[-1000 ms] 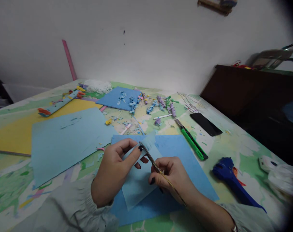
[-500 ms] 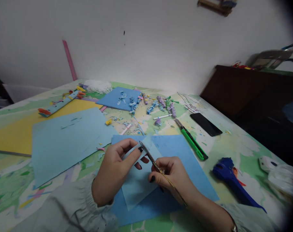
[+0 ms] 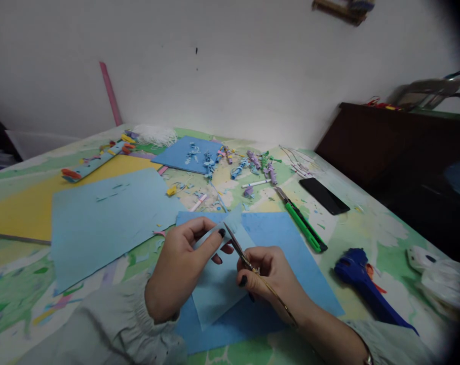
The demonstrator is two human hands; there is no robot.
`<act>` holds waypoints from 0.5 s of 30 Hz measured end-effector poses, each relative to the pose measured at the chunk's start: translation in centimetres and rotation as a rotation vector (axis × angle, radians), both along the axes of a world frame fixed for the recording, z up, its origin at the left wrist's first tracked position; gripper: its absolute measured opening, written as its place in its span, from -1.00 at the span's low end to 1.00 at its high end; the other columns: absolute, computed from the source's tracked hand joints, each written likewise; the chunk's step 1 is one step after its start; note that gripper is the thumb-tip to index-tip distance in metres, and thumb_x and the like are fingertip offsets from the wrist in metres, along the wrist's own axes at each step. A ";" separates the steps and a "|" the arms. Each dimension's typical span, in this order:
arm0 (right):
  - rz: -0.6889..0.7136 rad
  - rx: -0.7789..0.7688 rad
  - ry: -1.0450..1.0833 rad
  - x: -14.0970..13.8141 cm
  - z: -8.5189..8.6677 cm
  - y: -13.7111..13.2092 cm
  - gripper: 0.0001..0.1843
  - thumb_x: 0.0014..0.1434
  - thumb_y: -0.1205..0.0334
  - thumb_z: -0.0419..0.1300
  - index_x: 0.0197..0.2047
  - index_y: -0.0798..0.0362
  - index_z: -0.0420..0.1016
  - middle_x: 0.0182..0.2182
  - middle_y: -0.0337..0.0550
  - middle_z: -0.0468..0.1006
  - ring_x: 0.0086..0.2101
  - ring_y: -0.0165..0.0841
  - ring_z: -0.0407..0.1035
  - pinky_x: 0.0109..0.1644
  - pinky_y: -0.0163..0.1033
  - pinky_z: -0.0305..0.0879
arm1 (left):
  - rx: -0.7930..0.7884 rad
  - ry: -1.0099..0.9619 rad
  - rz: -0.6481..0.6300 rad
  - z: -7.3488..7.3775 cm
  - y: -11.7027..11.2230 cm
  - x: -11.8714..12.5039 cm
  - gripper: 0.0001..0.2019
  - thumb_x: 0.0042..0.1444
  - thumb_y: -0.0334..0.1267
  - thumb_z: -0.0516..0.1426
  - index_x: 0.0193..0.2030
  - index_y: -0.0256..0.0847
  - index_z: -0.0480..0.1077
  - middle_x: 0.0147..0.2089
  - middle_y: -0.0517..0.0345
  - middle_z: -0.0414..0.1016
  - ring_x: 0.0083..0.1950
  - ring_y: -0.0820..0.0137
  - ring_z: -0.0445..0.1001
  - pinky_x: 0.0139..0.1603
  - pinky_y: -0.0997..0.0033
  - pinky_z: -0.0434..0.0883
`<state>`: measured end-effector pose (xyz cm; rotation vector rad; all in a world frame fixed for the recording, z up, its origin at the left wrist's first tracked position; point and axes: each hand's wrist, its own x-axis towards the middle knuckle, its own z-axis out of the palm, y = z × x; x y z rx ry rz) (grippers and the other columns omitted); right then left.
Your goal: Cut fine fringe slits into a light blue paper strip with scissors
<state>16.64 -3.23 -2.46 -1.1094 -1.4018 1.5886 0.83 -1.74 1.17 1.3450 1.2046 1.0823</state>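
Observation:
My left hand pinches a light blue piece of paper between thumb and fingers, holding it above a darker blue sheet on the table. My right hand is closed round a pair of thin scissors whose blades point up and left into the top edge of the light blue piece, close to my left thumb. Both sleeves are pale grey.
A large light blue sheet and a yellow sheet lie at the left. A green utility knife, a black phone, a blue glue gun, markers and several curled paper scraps are scattered behind. A dark cabinet stands right.
The scissors have edged slightly up and to the right along the paper's top edge; both hands otherwise hold their places.

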 end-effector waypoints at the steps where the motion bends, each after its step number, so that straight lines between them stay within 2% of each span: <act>1: -0.003 -0.003 0.003 0.0 0.0 0.0 -0.56 -0.20 -0.03 0.35 -0.59 0.15 0.28 -0.75 -0.40 0.13 -0.71 -0.60 0.00 -0.68 -0.45 -0.13 | -0.002 0.008 0.000 0.0 0.0 0.0 -0.84 0.04 -0.28 0.09 -0.50 -0.24 0.39 -0.50 0.20 0.48 -0.52 0.48 0.38 -0.48 0.52 0.35; 15: -0.055 -0.019 -0.064 -0.3 0.1 0.3 -0.56 -0.28 0.04 0.40 -0.66 0.13 0.24 -0.80 -0.42 0.15 -0.75 -0.61 -0.01 -0.71 -0.45 -0.15 | -0.007 0.012 0.008 -0.2 0.1 -0.1 -0.85 0.04 -0.26 0.09 -0.50 -0.24 0.35 -0.50 0.20 0.48 -0.54 0.48 0.37 -0.47 0.51 0.33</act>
